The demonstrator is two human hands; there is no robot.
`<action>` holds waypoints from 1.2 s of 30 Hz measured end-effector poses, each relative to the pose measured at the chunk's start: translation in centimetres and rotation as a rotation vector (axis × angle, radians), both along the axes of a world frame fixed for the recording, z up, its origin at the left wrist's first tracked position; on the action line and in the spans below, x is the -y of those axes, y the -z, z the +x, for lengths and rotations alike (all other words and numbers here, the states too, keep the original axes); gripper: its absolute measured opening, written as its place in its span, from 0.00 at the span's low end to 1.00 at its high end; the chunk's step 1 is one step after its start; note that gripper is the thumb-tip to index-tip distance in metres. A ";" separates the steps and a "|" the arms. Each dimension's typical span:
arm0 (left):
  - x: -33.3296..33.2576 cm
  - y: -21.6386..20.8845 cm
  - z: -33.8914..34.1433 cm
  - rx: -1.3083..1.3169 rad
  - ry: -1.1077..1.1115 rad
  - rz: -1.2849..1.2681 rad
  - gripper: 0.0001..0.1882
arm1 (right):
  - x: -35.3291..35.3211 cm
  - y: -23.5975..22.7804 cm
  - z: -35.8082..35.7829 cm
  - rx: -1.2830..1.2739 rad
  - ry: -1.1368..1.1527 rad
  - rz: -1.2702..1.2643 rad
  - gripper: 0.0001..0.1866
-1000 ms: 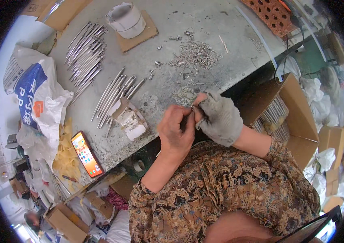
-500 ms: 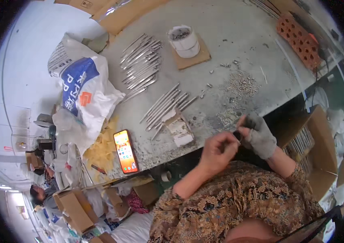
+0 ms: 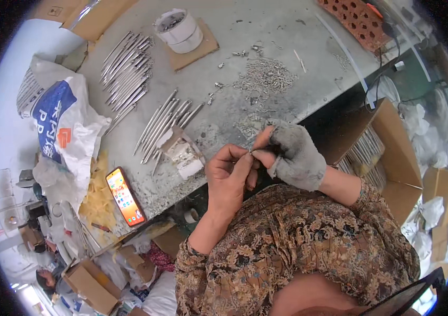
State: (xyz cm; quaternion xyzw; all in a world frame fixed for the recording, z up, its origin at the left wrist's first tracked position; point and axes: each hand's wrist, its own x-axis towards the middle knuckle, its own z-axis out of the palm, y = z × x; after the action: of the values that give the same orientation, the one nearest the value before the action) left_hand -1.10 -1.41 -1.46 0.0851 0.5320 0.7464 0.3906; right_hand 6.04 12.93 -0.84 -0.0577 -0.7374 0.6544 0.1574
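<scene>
The clearest change is in the left hand [image 3: 227,176]: half a second ago its fingers point more sideways, while now the thumb stands more upright, tip to tip with the right hand [image 3: 298,155], which wears a grey glove [image 3: 303,163] with bare fingertips. Both grips are pinched on a small piece [image 3: 250,151] at the near edge of the desk [image 3: 229,29]; only a speck of it shows, so its shape can't be told.

The whole view has swung too, but that looks like the head turning: the metal rods [image 3: 163,124], the torn white box [image 3: 181,154] beside them and the pile of tiny chains [image 3: 266,75] keep their places relative to one another. So the change seems to be an adjustment of hold on the piece, with the fine two-handed work still under way.
</scene>
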 end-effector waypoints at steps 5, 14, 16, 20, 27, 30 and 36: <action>0.1 0.0 0.2 -0.146 0.035 -0.119 0.03 | -0.1 -0.1 0.4 0.046 0.043 0.105 0.06; -0.2 -0.3 0.0 -0.443 0.086 -0.297 0.03 | -0.7 0.7 0.4 0.149 0.007 -0.108 0.06; -0.2 -0.4 -0.1 -0.394 0.108 -0.305 0.04 | -0.9 0.9 0.4 0.094 0.014 -0.032 0.06; -0.1 -0.1 -0.4 -0.338 0.114 -0.247 0.04 | -1.2 0.7 0.3 0.085 -0.012 0.094 0.06; -0.2 0.1 -0.3 -0.570 0.138 -0.391 0.03 | -0.6 0.2 0.4 0.041 0.065 0.539 0.09; -0.3 0.0 -0.2 -0.749 0.143 -0.452 0.03 | 0.3 -0.1 0.7 0.099 0.105 0.781 0.11; -0.4 -0.7 -0.2 -0.650 0.111 -0.424 0.03 | -0.9 0.1 0.3 0.056 0.026 0.682 0.10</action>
State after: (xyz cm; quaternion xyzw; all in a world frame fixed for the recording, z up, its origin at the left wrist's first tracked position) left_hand -1.28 -0.99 -0.75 0.2632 0.7652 0.5316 0.2503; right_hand 6.34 13.84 -0.89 -0.0290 -0.9170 0.3661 0.1554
